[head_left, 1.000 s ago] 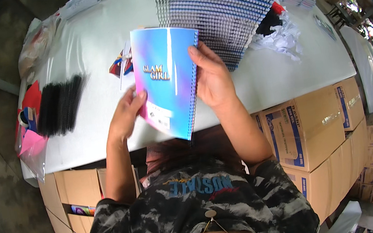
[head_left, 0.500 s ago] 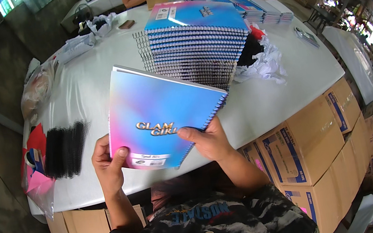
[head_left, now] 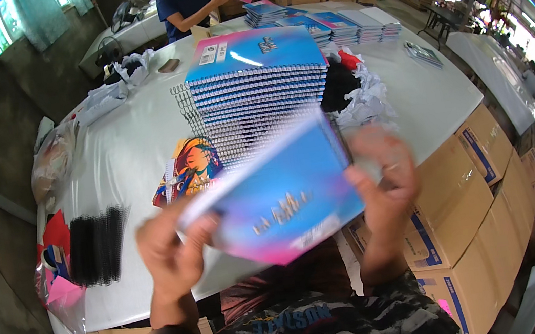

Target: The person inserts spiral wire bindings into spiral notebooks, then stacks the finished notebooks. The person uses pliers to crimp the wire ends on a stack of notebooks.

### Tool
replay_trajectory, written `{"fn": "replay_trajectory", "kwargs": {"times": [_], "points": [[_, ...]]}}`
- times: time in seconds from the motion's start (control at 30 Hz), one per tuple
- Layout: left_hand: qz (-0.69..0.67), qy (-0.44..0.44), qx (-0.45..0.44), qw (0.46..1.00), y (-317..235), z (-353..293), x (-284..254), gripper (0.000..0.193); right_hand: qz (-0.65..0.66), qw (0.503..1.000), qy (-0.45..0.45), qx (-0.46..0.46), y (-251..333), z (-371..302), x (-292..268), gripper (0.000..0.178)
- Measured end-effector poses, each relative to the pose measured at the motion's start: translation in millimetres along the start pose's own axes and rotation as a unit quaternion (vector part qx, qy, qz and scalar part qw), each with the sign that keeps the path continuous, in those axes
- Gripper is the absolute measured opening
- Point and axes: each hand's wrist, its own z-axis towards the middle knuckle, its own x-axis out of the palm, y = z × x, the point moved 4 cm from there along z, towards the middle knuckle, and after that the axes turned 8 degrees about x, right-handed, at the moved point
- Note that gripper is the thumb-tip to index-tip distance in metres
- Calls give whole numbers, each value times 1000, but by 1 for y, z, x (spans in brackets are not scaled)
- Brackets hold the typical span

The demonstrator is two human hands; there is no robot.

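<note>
A blue and pink spiral notebook (head_left: pixel 292 194) is held up in front of me, tilted and smeared by motion. My left hand (head_left: pixel 176 245) grips its left corner, thumb on the cover. On its right edge my right hand (head_left: pixel 385 174) has the thumb against the cover, with its blurred fingers partly behind. Just beyond stands a tall stack of similar spiral notebooks (head_left: pixel 259 83), wire bindings facing me. A colourful cover with a drawn figure (head_left: pixel 193 164) lies at the stack's near left, partly hidden by the held notebook.
Black wire coils (head_left: pixel 96 249) lie at the table's left, beside red and pink scraps (head_left: pixel 64 291). Crumpled white paper (head_left: pixel 371 101) sits right of the stack. More notebook piles (head_left: pixel 337 31) stand at the back. Cardboard boxes (head_left: pixel 450 223) line the right side. A co-worker (head_left: pixel 191 10) holds a notebook across the table.
The held notebook has swung from near upright to a slanted position, shifting right. My right hand has moved right along with it. The drawn-figure cover has come into sight, and the view has tilted up.
</note>
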Motion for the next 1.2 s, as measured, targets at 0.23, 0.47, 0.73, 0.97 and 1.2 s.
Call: {"fn": "replay_trajectory", "kwargs": {"times": [0.23,0.47,0.73,0.97,1.2], "points": [[-93,-215,-43,971,54,136,18,34,62,974,-214,-36,-21,88,8,61],[358,-82,-57,928,139,117,53,36,-6,990,-120,78,-98,116,64,48],[92,-264,-95,956,157,104,51,25,-22,988,-134,71,-91,110,72,33],[62,-258,-8,964,163,90,28,27,-56,990,-122,38,-99,109,67,31],[141,246,-166,944,204,-78,-8,47,29,992,-120,35,-108,-11,51,34]]}}
